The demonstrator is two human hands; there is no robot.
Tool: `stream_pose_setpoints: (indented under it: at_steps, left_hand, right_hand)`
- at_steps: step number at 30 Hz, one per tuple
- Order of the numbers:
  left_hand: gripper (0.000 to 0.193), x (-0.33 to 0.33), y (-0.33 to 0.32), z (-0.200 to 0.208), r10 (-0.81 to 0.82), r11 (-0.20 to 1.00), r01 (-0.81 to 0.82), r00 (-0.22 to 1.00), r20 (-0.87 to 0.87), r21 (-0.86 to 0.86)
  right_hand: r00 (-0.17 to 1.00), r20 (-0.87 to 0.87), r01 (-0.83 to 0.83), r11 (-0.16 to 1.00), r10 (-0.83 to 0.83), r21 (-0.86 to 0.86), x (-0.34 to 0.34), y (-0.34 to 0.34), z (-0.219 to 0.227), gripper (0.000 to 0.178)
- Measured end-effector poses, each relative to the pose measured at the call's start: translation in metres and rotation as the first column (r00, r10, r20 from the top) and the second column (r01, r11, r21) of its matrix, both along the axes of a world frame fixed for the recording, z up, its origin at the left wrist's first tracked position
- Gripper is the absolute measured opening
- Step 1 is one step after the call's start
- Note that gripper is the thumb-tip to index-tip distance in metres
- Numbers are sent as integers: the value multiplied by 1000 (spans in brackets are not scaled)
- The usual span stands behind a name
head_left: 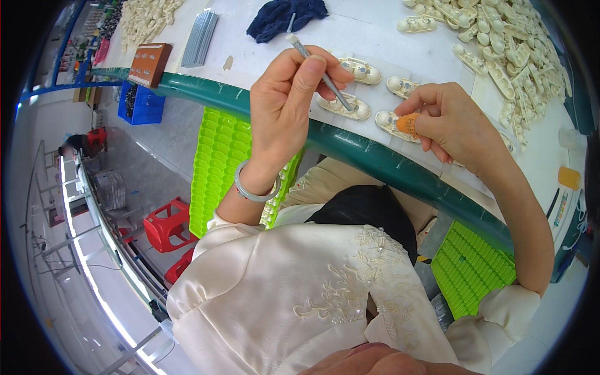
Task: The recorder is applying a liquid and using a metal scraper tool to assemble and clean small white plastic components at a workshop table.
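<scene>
My left hand (pixel 289 94) is closed around a slim grey pen-like tool (pixel 329 81), held at a slant. The tool's lower tip meets an oblong cream plastic piece (pixel 356 111) near the table edge. To the right, my right hand (pixel 447 122) has its fingers drawn together at the right end of another cream plastic piece (pixel 389 123), which lies on the table. An orange cover (pixel 408 124) sits on one of that hand's fingertips. Behind these two lie more such pieces (pixel 365 72), (pixel 400 86) with small grey spots in them. What my right fingertips press on is partly hidden.
Loose cream pieces (pixel 509 47) are heaped at the far right. A dark blue cloth (pixel 275 24), grey strips (pixel 200 39) and a brown block (pixel 150 64) lie farther left. The table has a green padded edge (pixel 362 153). Bright green trays (pixel 219 162) stand below it.
</scene>
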State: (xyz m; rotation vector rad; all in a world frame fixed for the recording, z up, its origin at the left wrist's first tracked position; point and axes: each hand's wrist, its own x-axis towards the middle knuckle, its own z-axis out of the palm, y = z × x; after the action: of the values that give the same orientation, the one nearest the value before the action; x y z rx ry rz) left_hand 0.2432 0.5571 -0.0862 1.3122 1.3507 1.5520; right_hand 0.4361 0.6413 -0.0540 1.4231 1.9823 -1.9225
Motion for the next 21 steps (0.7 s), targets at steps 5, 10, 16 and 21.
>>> stream_pose_setpoints:
  at_steps: [5,10,16,21]
  left_hand:
    - [18,0,-2,-6,35,999,-32,996,-79,45]
    - [17,3,-2,-7,-33,997,37,997,-67,64]
    - [16,0,-4,-4,-51,998,55,988,-143,23]
    - [16,3,-6,-11,-62,998,62,995,-75,1]
  right_hand:
    - [1000,23,-7,1000,6,19,-1,0,3,17]
    - [1000,-1,-8,1000,8,5,1,1,0,17]
    - [1000,2,-2,1000,2,20,2,0,1,17]
    - [1000,9,-11,1000,11,24,1,0,2,18]
